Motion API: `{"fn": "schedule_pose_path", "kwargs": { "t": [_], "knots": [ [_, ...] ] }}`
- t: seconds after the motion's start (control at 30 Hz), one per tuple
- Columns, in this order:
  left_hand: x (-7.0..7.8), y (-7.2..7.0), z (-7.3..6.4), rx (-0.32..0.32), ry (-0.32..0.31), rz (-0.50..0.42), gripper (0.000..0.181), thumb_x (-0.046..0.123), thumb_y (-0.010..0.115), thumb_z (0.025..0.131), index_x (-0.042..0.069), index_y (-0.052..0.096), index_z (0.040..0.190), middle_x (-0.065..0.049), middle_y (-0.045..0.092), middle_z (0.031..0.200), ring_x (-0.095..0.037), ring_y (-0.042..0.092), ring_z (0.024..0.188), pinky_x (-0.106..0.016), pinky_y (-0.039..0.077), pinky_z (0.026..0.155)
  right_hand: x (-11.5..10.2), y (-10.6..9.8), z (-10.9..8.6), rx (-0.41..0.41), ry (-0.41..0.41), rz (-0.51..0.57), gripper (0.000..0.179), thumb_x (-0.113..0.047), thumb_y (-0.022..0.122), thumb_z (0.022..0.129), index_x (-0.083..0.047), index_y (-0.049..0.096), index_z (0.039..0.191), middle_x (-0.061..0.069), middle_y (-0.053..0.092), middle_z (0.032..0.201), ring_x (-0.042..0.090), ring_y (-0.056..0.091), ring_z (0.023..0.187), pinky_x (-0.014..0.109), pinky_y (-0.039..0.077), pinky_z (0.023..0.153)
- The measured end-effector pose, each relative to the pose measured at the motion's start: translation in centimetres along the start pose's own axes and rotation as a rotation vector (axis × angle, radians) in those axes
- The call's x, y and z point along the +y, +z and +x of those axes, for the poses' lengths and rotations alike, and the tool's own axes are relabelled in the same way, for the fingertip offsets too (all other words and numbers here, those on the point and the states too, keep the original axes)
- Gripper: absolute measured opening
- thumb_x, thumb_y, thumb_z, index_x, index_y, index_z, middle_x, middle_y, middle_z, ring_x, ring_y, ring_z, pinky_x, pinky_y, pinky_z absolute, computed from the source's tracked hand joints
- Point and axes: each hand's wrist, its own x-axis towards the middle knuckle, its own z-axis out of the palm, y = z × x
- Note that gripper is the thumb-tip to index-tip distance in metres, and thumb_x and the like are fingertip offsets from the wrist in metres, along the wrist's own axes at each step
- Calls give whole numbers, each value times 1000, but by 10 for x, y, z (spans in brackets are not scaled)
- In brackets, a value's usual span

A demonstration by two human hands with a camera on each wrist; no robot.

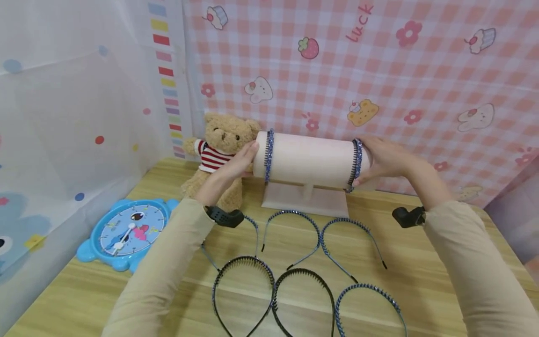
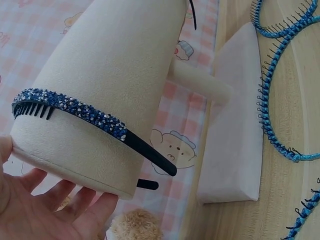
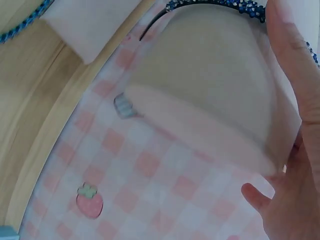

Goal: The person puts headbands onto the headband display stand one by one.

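Soft, even light, its source out of view, fills the head view; faint, soft-edged shadows lie on the table [image 1: 76, 299] beside both sleeves [image 1: 471, 262]. The wide lens enlarges the sleeves towards the table's near corners. Both wrist views look dimmer and greyer. In the left, glitter on the headband [image 2: 85, 107] sparkles crisply; in the right, the roller [image 3: 200, 65] is blurred, its rim smeared.

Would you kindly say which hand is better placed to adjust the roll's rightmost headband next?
Probably the right hand, close to that headband; the left hand holds the opposite end of the roll.
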Motion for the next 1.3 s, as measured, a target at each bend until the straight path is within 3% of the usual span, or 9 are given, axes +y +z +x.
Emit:
{"fn": "schedule_pose_path", "kwargs": {
  "t": [0.3, 0.83, 1.1, 1.3],
  "knots": [
    [0, 1, 0, 3, 12, -18, 59, 44, 20, 99, 16, 3, 148, -14, 7, 153, -32, 17, 139, -54, 32, 107, -25, 4, 19, -20, -15, -57, 116, -62, 78, 54, -4, 26, 140, 20, 33, 143, 41, 28, 131, 61, 20, 108],
    [0, 1, 0, 7, -7, -26, 59, 46, 21, 98, 18, 3, 148, -12, 7, 153, -31, 16, 139, -53, 32, 107, -66, 7, 44, -25, -67, -157, 124, -66, 74, 55, 0, 18, 143, 23, 26, 146, 42, 24, 134, 59, 17, 111],
    [2, -1, -2, 11, -15, -9, 59, 46, 20, 98, 18, 3, 148, -12, 8, 153, -30, 17, 139, -52, 32, 107, -69, 7, 51, -52, -54, -64, 122, -61, 78, 55, 0, 18, 143, 22, 33, 143, 39, 33, 130, 59, 20, 110],
    [2, 2, -1, 19, -15, -25, 58, 45, 20, 99, 18, 6, 148, -12, 11, 152, -30, 19, 138, -51, 33, 107, -64, 4, 56, -135, -8, 42, 123, -61, 78, 55, -2, 15, 144, 21, 31, 144, 36, 33, 130, 53, 26, 110]
  ]
}}
